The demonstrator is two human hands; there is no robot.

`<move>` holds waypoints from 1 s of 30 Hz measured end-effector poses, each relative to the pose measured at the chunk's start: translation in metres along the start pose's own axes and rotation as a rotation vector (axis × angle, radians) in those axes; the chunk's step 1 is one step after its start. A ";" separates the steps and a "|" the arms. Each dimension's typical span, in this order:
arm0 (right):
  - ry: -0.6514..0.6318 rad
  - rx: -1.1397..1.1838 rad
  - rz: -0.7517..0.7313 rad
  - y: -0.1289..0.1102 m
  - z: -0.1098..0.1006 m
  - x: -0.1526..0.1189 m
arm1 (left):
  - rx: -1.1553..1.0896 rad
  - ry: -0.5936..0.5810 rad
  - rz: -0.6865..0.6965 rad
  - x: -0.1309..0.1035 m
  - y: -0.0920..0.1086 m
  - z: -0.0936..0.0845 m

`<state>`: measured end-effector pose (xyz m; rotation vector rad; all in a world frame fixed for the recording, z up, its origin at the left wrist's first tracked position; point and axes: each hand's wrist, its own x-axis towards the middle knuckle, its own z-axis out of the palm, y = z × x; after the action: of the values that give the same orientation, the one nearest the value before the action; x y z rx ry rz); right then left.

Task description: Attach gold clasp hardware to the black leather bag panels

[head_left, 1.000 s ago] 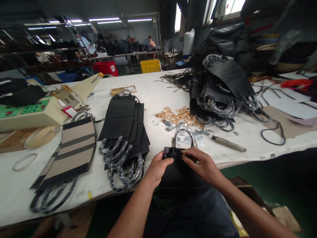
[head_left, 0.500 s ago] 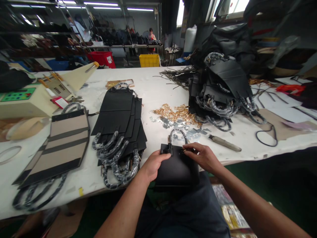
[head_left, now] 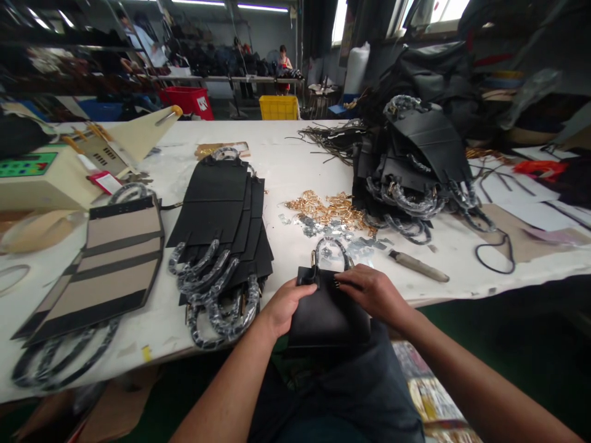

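A person sat at a white worktop (head_left: 295,160) with a black bag panel (head_left: 330,311) propped from the lap against the near edge, its wrapped handle (head_left: 331,249) lying on the worktop. The left hand (head_left: 286,304) was closed on the panel's upper left corner; the right hand (head_left: 372,292) pinched its top edge, fingertips bent over a small gold fitting.

To the left lay a fanned stack of black panels (head_left: 226,215) with wrapped handles — seemingly finished pieces. A taller heap of black panels (head_left: 413,166) sat on the right, so by the look of it much work remained. Loose gold fittings (head_left: 330,209) were scattered between the stacks, a knife-like tool (head_left: 418,266) nearby.

No writing was legible — a red crate (head_left: 187,101) bore a white mark too small to read.
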<state>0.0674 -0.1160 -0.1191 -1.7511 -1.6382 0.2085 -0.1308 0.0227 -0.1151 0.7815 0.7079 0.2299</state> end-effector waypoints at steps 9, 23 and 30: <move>-0.147 -0.141 -0.177 -0.003 0.001 0.007 | -0.023 0.029 0.003 0.001 -0.002 0.001; -0.259 -0.130 -0.276 0.000 -0.006 0.013 | 0.005 0.034 0.026 0.003 -0.006 -0.001; -0.223 -0.156 -0.266 0.001 -0.002 0.007 | -0.001 0.057 0.024 0.002 -0.006 0.001</move>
<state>0.0708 -0.1102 -0.1158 -1.6465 -2.0780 0.1586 -0.1290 0.0187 -0.1195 0.7854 0.7521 0.2747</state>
